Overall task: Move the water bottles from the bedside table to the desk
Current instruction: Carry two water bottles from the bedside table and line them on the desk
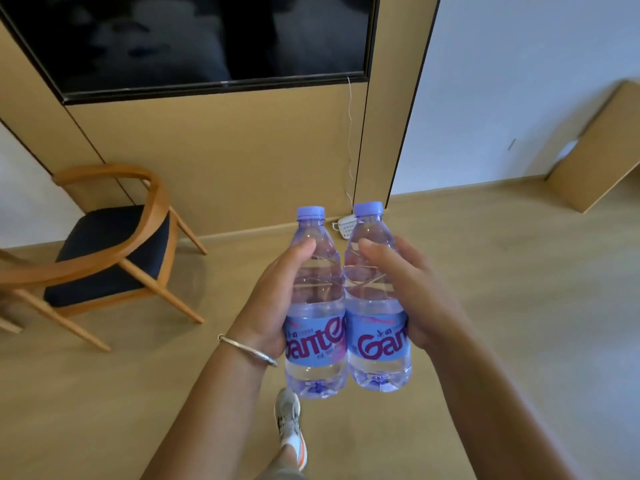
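Head view: chair [104,258] left, TV [194,39] ahead; hands hold 2 bottles [317,306].

Room: wood-panelled wall [221,147], pale wood floor [519,306].
Dark screen [194,39] mounted above; wooden armchair [104,251] at left.

left bottle [313,306] touching right bottle [375,299] | chair [104,251] far left | shoe [289,424] below

Person, head view: both forearms bare and sleeveless in frame; left wrist carries one thin silver bangle [248,350]; at 6 o'clock, one foot in a grey-and-white sneaker [289,424] with orange heel trim, white sock above.
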